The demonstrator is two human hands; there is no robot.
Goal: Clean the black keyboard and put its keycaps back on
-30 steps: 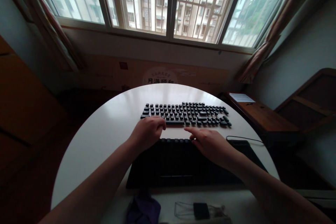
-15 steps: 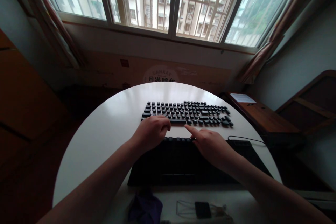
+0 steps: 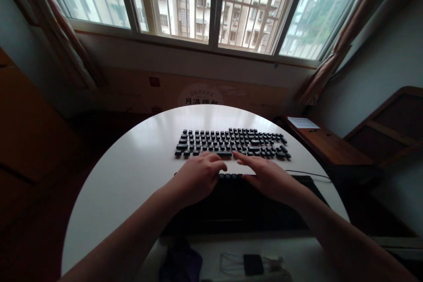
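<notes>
Head view: loose black keycaps (image 3: 254,142) in keyboard layout on white worktop (image 3: 119,176), beyond the black keyboard (image 3: 238,205). One row of keys (image 3: 231,176) shows along the keyboard's far edge, between the hands. Left hand (image 3: 202,175) curled over keyboard's far edge, near the long keycap (image 3: 224,154); can't tell if it's pinching anything. Right hand (image 3: 267,177) loosely spread, forefinger stretched to the nearest keycaps, contact unclear; thumb by the key row. Cable (image 3: 307,172) behind keyboard, right. Purple cloth (image 3: 183,264), small black block (image 3: 253,265) at near side.
</notes>
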